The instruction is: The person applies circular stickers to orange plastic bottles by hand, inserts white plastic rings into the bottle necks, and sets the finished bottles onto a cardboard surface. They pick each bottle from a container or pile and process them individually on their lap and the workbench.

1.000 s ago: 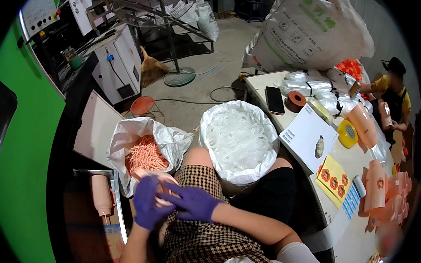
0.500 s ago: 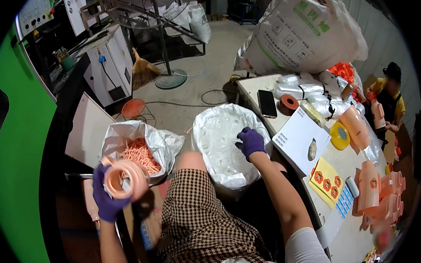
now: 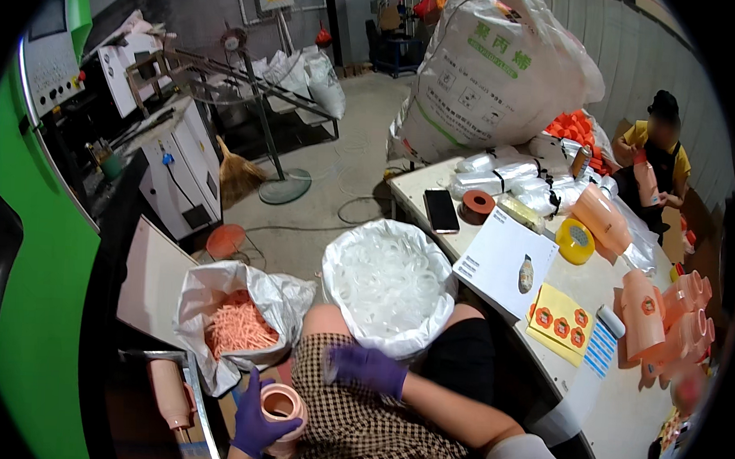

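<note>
In my left hand (image 3: pixel 253 417), gloved in purple, is a peach plastic bottle body (image 3: pixel 282 405); its round open mouth faces up. My right hand (image 3: pixel 370 369), in the same kind of glove, hangs over my lap above and to the right of the bottle. At its fingertips is a translucent plastic ring (image 3: pixel 330 364), blurred by motion. In front of my knees a white sack (image 3: pixel 336 298) holds many clear plastic rings (image 3: pixel 390 284). To its left a second white sack (image 3: pixel 291 296) is filled with thin peach plastic sticks (image 3: pixel 240 326).
At the right, a table (image 3: pixel 423 183) carries a phone (image 3: pixel 441 211), papers, yellow tape (image 3: pixel 576 241), stickers and several peach bottles (image 3: pixel 644 315). Another peach bottle (image 3: pixel 170 393) lies in a metal-edged bin at lower left. A green machine (image 3: pixel 32 297) stands left. A co-worker (image 3: pixel 657 164) handles a bottle at far right.
My right hand has left the ring sack and come back over my lap with a ring. My left hand has brought the bottle down and right, its mouth now upward. The view has shifted.
</note>
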Demonstrator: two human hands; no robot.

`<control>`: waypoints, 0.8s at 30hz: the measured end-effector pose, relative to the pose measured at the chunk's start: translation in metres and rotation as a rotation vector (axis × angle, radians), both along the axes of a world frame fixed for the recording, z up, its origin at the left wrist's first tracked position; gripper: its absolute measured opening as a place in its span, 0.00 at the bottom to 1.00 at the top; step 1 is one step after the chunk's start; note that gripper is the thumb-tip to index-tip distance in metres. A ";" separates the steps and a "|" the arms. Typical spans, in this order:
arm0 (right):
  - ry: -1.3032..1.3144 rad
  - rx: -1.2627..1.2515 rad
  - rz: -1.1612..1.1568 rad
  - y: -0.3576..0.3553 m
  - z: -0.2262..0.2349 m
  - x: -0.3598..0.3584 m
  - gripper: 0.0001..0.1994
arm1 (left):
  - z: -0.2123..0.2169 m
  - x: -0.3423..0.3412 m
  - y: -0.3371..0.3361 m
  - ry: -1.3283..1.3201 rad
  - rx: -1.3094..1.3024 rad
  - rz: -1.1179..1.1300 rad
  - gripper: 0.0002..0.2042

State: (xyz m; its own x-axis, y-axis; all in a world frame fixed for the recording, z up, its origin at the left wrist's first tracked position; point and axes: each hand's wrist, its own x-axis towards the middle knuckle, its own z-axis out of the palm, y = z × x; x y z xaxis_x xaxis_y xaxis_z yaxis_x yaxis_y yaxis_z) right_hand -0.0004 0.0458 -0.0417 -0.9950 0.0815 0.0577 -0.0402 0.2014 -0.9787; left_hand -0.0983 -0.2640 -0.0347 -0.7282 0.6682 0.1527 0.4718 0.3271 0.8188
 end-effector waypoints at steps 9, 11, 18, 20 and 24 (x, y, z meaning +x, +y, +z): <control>0.438 0.794 -0.088 -0.033 0.018 0.031 0.08 | 0.024 0.019 0.013 0.351 -0.082 0.075 0.64; 0.524 0.464 0.013 -0.043 0.029 0.020 0.12 | 0.034 0.017 0.016 0.437 -0.153 0.024 0.62; 0.453 0.003 0.243 -0.089 0.024 0.002 0.17 | 0.062 0.012 0.042 0.650 -0.031 -0.155 0.53; 0.396 0.056 0.248 -0.091 0.022 -0.004 0.14 | 0.068 0.015 0.046 0.470 -0.090 -0.190 0.53; 0.126 0.194 0.198 -0.096 0.021 -0.013 0.09 | 0.070 0.026 0.049 0.548 -0.078 -0.142 0.52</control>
State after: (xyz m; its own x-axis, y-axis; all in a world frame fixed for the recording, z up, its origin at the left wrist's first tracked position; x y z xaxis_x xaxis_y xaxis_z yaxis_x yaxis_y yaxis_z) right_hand -0.0137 -0.0504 -0.0202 -0.9745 -0.1380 0.1770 -0.2158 0.3604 -0.9075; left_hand -0.0724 -0.2146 0.0355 -0.4585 0.7781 0.4293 0.8647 0.2791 0.4176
